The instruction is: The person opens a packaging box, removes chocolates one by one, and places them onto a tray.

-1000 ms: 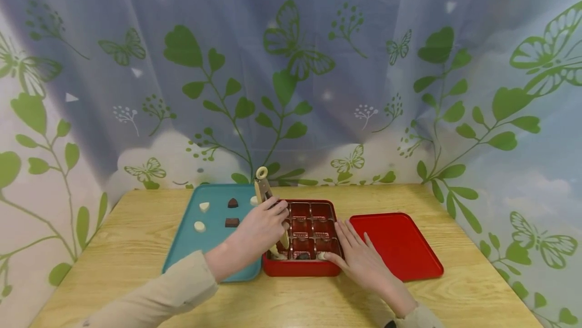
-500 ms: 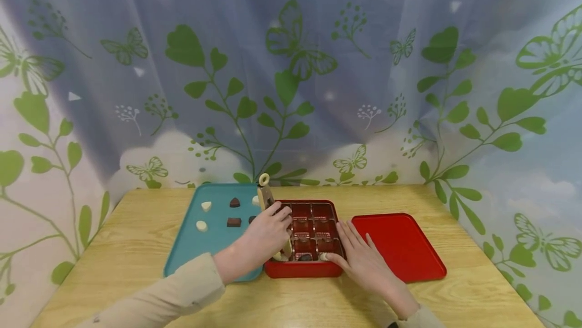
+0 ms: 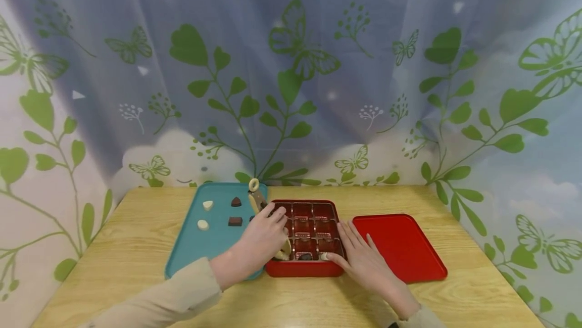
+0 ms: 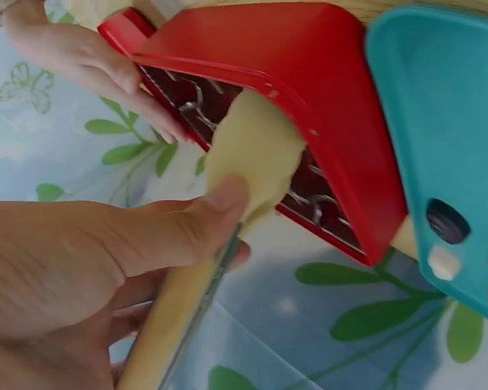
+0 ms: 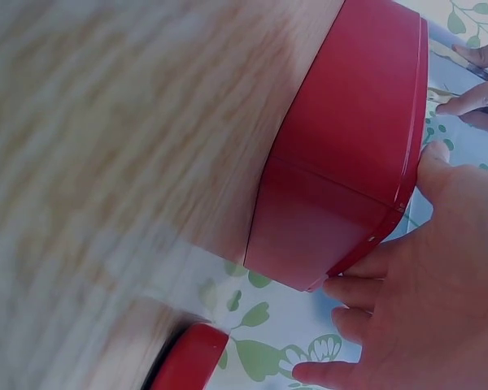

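My left hand (image 3: 263, 234) holds a pair of tongs (image 3: 257, 200), which have a cream ring at the top and broad cream tips. The tips reach into the near left compartment of a red divided box (image 3: 302, 269); in the left wrist view the tips (image 4: 256, 150) overlap the box opening, and whatever lies between them is hidden. A dark chocolate (image 3: 304, 256) sits in the near middle compartment, a white one (image 3: 324, 256) in the near right. My right hand (image 3: 364, 262) rests against the box's right side, fingers straight, thumb at the near right corner.
Left of the box lies a teal tray (image 3: 186, 254) bearing several pieces, among them a white piece (image 3: 202, 225) and a dark brown block (image 3: 235, 221). A red lid (image 3: 400, 247) lies to the right. A printed curtain (image 3: 300, 115) hangs behind the wooden table (image 3: 273, 302).
The tongs' tips have gone lower into the near left compartment. Their ringed top has dropped and leaned left. My right hand stays at the box's side.
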### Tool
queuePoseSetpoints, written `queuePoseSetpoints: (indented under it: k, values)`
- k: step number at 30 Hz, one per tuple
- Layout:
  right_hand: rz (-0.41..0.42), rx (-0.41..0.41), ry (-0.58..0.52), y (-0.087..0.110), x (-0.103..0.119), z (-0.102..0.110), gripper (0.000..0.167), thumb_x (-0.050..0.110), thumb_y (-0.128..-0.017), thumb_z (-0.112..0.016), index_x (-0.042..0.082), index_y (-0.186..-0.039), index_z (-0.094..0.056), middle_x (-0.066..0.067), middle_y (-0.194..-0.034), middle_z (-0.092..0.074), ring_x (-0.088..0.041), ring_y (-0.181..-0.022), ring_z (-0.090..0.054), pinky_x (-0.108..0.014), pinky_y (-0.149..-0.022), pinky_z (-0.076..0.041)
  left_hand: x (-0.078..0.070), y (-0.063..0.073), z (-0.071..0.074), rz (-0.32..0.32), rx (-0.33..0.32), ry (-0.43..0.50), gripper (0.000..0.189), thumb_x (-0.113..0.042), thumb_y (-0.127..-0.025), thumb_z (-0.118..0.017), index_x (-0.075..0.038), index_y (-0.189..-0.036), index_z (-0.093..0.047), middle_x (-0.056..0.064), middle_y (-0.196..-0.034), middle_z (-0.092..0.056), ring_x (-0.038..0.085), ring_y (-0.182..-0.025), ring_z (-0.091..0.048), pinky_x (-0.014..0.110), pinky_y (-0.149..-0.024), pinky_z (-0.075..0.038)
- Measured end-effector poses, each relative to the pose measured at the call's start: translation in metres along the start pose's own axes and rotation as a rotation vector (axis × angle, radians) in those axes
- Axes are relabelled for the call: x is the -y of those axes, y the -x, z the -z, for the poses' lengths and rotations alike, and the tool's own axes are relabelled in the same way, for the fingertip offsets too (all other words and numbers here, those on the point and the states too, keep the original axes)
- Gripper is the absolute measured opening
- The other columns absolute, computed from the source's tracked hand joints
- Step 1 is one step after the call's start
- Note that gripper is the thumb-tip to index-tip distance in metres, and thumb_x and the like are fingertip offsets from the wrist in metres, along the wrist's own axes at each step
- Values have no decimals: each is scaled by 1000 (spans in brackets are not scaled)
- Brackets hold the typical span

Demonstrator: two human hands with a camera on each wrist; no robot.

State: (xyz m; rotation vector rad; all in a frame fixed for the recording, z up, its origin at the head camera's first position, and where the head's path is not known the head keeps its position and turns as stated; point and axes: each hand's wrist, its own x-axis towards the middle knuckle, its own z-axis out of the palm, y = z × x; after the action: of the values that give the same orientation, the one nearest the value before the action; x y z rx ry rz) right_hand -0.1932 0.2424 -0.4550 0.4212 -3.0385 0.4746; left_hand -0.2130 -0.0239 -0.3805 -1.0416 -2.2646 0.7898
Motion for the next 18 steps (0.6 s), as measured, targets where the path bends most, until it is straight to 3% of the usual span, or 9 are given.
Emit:
queuePoseSetpoints:
  k: [7, 13, 18]
  values:
    - [-7, 0, 2, -2, 0, -1, 88, 60, -100, -49, 2, -161, -21, -15, -167, -15, -35, -155, -14, -66, -120, -16, -11, -8, 4, -8, 98, -27, 5, -38, -85, -81, -33, -84, -81, -11, -104, -72, 15, -115, -52, 35, -104, -40]
    - [-6, 7, -3, -2, 0, 1, 88, 59, -101, -49, 2, -161, -20, -15, -167, -15, -36, -155, -14, -66, -120, -15, 0, -2, -2, 19, 2, 0, 4, -31, -84, -84, -34, -85, -80, -10, -100, -72, 16, -108, -54, 35, -99, -43]
    - [-3, 1, -1, 0, 0, 2, 88, 59, -101, -49, 1, -161, -22, -17, -167, -17, -37, -154, -14, -67, -119, -16, 17, 9, -4, 57, -74, 87, 22, -24, -80, -87, -33, -99, -79, -6, -101, -70, 20, -106, -54, 37, -97, -43]
